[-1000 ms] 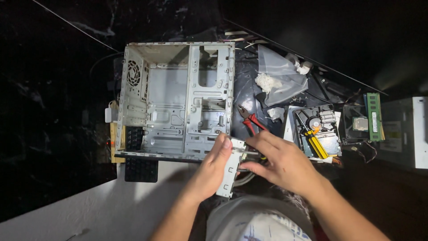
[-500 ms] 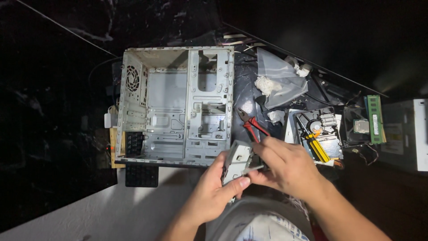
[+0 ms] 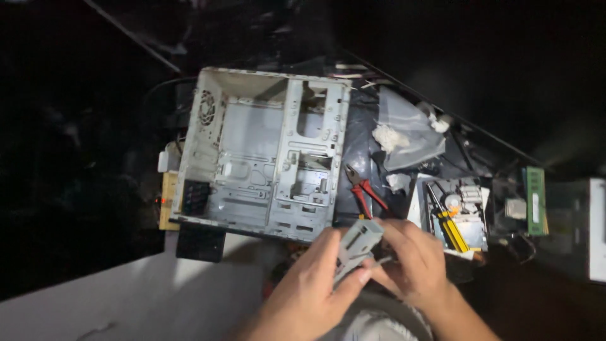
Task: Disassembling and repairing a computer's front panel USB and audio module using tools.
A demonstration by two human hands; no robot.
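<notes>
Darkness swallows most of the room around you, and the far edges of the black counter (image 3: pixel 76 208) are hard to make out. The empty grey metal computer case (image 3: pixel 262 151) lies open on it, with red-handled pliers (image 3: pixel 363 192) just beside it. In front of the case, your left hand (image 3: pixel 309 287) and right hand (image 3: pixel 413 262) both have their fingers (image 3: pixel 363 275) curled tight on a small grey metal bracket (image 3: pixel 358 246), its lower end hidden behind them.
</notes>
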